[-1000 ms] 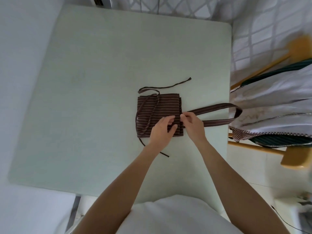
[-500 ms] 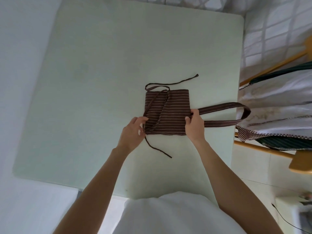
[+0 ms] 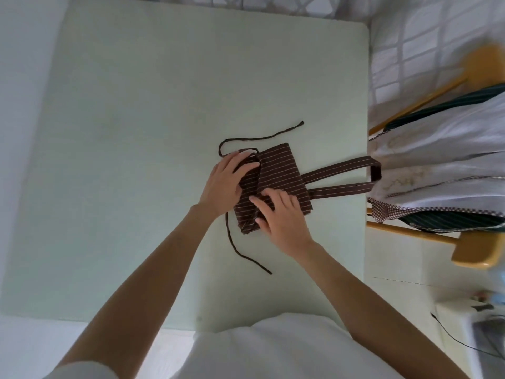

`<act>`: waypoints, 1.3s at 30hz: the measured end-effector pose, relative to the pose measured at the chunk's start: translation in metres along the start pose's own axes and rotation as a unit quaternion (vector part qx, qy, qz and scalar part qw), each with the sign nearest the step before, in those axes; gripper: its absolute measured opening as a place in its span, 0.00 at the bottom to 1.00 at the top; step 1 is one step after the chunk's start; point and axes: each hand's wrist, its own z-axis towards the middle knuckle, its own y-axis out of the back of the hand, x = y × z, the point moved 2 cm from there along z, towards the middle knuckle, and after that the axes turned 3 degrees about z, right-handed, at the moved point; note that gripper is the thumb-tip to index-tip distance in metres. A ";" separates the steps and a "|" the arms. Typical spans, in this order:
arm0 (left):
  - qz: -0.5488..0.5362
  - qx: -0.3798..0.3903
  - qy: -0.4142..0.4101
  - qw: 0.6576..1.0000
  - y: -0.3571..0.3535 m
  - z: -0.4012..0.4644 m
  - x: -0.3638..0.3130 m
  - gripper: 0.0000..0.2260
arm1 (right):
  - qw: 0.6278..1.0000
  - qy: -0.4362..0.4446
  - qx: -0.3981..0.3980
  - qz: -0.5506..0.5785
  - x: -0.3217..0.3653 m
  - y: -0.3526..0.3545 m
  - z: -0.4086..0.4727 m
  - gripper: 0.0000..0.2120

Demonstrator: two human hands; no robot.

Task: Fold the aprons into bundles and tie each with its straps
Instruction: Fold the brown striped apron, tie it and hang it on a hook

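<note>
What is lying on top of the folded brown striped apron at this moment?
Both hands rest on the apron: the left hand over its left edge, the right hand on its near part. The cloth and any strap beneath the palms are covered and cannot be seen.

Pale green table (image 3: 136, 132), a folded brown striped apron (image 3: 281, 176) with trailing straps upon it.
</note>
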 end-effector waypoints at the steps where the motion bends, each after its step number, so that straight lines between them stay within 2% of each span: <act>1: 0.002 0.023 -0.003 1.000 0.000 0.007 0.003 0.29 | 1.000 -0.004 0.024 0.011 0.006 -0.007 -0.003 0.19; 4: -0.014 0.060 0.032 0.998 0.006 0.012 0.016 0.28 | 0.999 -0.031 0.030 0.025 0.000 -0.014 -0.010 0.11; 7: -0.013 0.061 0.075 0.995 0.013 -0.009 0.035 0.31 | 0.999 -0.028 0.004 0.023 -0.026 0.000 -0.012 0.15; 9: -0.001 0.052 0.090 0.995 0.013 -0.031 0.045 0.31 | 0.997 -0.069 -0.014 0.025 -0.053 0.013 -0.015 0.12; 12: 0.019 -0.009 0.070 0.997 0.012 -0.051 0.041 0.25 | 0.986 -0.147 -0.040 0.066 -0.096 0.026 -0.026 0.10; 13: 0.018 -0.031 0.055 0.998 0.012 -0.053 0.035 0.22 | 0.986 -0.142 -0.044 0.078 -0.103 0.030 -0.030 0.09; 15: 0.008 -0.042 0.000 0.999 0.010 -0.047 0.017 0.20 | 0.990 -0.115 -0.022 0.080 -0.108 0.033 -0.034 0.13; 17: 0.017 0.013 -0.081 0.997 0.002 -0.035 -0.012 0.26 | 0.993 -0.093 0.032 0.057 -0.106 0.030 -0.039 0.21; 19: 0.082 0.107 -0.137 0.981 -0.012 -0.021 -0.036 0.36 | 0.994 -0.067 0.084 0.019 -0.106 0.027 -0.045 0.31; 21: 0.163 0.176 -0.147 0.960 -0.024 -0.011 -0.044 0.44 | 0.989 -0.049 0.137 -0.015 -0.110 0.025 -0.053 0.39; 23: 0.199 0.207 -0.138 0.948 -0.032 -0.006 -0.043 0.47 | 0.986 -0.045 0.161 -0.017 -0.117 0.025 -0.058 0.42; 25: 0.194 0.209 -0.134 0.949 -0.035 -0.002 -0.040 0.47 | 0.989 -0.033 0.141 0.011 -0.125 0.028 -0.057 0.37; 28: 0.150 0.188 -0.134 0.961 -0.035 0.001 -0.039 0.45 | 0.997 -0.010 0.060 0.055 -0.134 0.038 -0.044 0.18; 29: 0.119 0.180 -0.125 0.968 -0.033 0.002 -0.039 0.44 | 0.995 -0.035 0.039 0.087 -0.135 0.044 -0.038 0.15; 31: 0.030 0.153 -0.079 0.985 -0.030 0.005 -0.040 0.38 | 0.974 -0.141 0.015 0.179 -0.139 0.056 -0.026 0.16; 33: -0.067 0.110 0.009 0.992 -0.024 0.014 -0.043 0.29 | 0.940 -0.239 -0.013 0.244 -0.144 0.060 -0.013 0.12; 36: -0.189 0.035 0.171 0.966 -0.016 0.035 -0.048 0.16 | 0.908 -0.311 -0.053 0.274 -0.151 0.061 0.003 0.12; 39: -0.188 -0.006 0.265 0.946 -0.017 0.052 -0.051 0.15 | 0.879 -0.357 -0.065 0.311 -0.158 0.057 0.012 0.16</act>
